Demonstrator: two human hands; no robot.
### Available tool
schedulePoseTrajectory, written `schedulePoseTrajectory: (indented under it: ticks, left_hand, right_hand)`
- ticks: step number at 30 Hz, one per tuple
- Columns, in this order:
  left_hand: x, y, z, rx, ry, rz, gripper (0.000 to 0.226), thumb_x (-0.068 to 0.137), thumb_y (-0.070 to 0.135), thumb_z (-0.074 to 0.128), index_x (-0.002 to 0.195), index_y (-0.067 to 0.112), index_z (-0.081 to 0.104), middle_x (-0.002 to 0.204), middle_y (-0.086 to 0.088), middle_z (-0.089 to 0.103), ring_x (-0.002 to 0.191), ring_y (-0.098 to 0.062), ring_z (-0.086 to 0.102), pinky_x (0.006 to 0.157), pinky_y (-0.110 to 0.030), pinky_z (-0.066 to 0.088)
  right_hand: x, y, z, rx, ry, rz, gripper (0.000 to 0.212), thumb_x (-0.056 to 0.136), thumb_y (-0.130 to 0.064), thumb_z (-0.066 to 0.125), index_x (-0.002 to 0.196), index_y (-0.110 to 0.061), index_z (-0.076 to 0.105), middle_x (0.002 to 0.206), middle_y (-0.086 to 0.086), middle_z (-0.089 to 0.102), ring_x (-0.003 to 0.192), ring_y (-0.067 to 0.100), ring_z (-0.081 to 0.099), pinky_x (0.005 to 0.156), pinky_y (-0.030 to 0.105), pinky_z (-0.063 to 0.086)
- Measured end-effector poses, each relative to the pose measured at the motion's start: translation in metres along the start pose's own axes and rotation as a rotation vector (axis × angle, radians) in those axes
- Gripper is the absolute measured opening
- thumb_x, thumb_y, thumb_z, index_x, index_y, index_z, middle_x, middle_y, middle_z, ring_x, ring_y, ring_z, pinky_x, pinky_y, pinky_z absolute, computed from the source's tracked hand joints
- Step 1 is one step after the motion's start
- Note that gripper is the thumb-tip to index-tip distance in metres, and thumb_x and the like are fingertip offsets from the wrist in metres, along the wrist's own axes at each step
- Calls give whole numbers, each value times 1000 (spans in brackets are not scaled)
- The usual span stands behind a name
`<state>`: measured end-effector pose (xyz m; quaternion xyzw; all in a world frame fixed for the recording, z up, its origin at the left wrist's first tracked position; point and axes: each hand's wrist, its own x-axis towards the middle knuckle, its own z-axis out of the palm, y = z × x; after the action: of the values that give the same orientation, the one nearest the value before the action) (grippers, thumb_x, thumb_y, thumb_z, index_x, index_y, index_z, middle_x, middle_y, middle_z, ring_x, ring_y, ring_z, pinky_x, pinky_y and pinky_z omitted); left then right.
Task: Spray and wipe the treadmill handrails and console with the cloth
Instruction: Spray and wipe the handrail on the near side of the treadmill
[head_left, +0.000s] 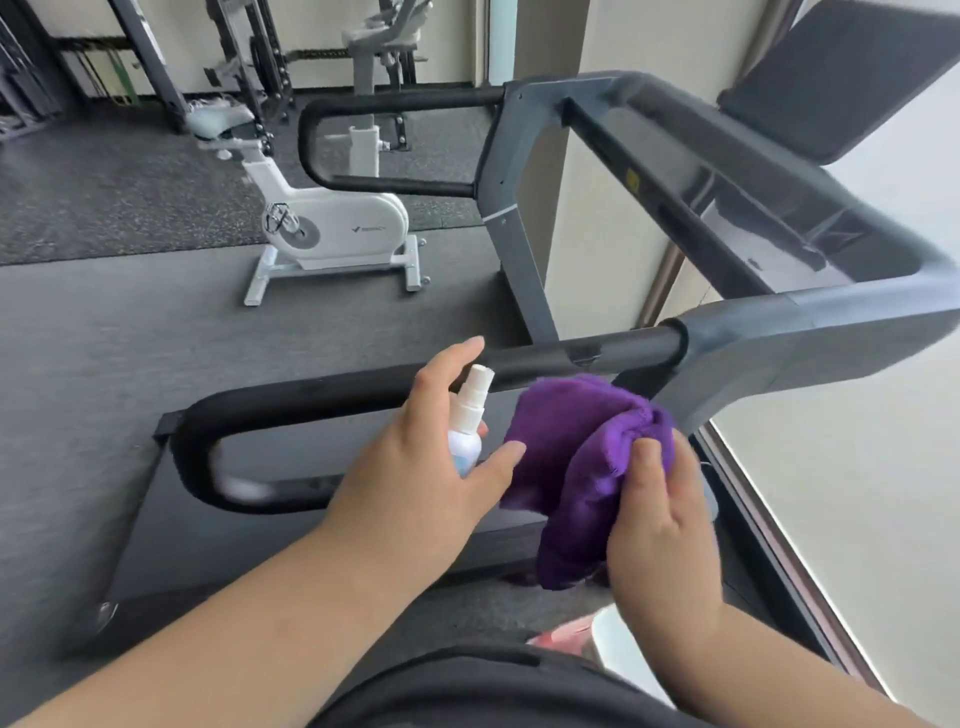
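Landmark: I take the near handrail (519, 364), the black padded bar crossing in front of me, as my reference.
Edges: the rail bends into a closed loop at its left end and joins the grey frame (779, 332) at its right end.
Open room: bare dark floor (130, 338) lies beyond the rail; a white exercise bike (332, 228) stands well past it.
Left hand (415, 467): just on my side of the rail, it holds the spray bottle (467, 426) upright, forefinger raised beside the white nozzle, which reaches up to the rail.
Right hand (660, 519): below the rail's right part, fingers curled and pinching the bunched purple cloth (576, 457).
Cloth: just beside the bottle, its top edge touching or just under the rail; I cannot tell which.
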<state>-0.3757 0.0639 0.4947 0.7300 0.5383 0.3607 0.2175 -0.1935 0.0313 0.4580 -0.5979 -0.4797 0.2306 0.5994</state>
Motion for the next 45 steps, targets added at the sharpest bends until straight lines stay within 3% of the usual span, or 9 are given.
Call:
schedulePoseTrajectory:
  ticks: [3,6,8,10,14,22,27,33,45]
  left_hand:
    - [1,10,12,-17,5,39,79,75,57,67,128,76,11,108,32,52,94,2,56,71,-26,50]
    - [1,17,21,-28,8,42,80,76,55,68,128,77,11,107,33,52,94,3,56,71,-20,47]
    - [0,19,25,-14,13,43,80,78,54,67,128,77,9,107,33,52,95,6,55,69,-13,42]
    - [0,20,26,-8,31,45,81,78,51,68,127,77,8,108,34,52,97,8,55,70,-12,40]
    - [-2,16,21,4,77,40,79,77,53,65,129,75,10,109,33,53,97,10,56,71,-16,44]
    - [-8,9,20,32,90,-10,77,78,55,65,129,76,11,109,36,53,97,7,58,72,-17,46]
    - [-8,10,18,43,97,-4,77,78,54,65,130,74,13,108,32,56,97,5,58,74,-18,46]
    - [-17,7,13,22,117,-32,76,79,48,67,129,74,16,104,27,59,95,1,59,74,-20,47]
    - [-30,4,14,10,104,-72,78,76,49,68,128,76,16,110,32,55,99,5,58,79,-3,39]
  right_hand:
    - [23,-6,-23,-28,223,105,22,90,-65,29,97,-73,48,95,-45,58,89,-25,51,74,17,38]
    - [59,-9,-38,39,281,-113,28,96,-48,35,114,-62,51,107,-39,60,101,-21,52,85,12,41]
    - [82,-4,-37,2,218,-344,35,98,-32,41,130,-38,51,128,-23,55,122,-2,50,102,16,36]
    - [100,5,-27,-212,47,-539,42,100,-39,45,139,-24,49,140,-3,49,135,21,43,115,38,30]
    - [109,25,6,-869,-193,-701,53,96,-54,49,140,-25,55,144,7,52,140,36,37,115,60,20]
    - [89,7,61,-958,-278,-823,52,95,-55,45,137,-26,55,135,2,59,132,29,47,115,56,23]
    - [115,13,26,-969,-371,-988,62,82,-49,72,138,-28,54,131,1,59,125,29,53,108,51,36]
    - [132,20,-21,-1083,-329,-848,69,77,-40,78,139,-27,50,137,3,53,129,33,47,108,56,32]
    - [92,-9,60,-1104,-429,-859,79,70,-34,78,142,-27,46,134,-3,56,125,27,51,108,50,29]
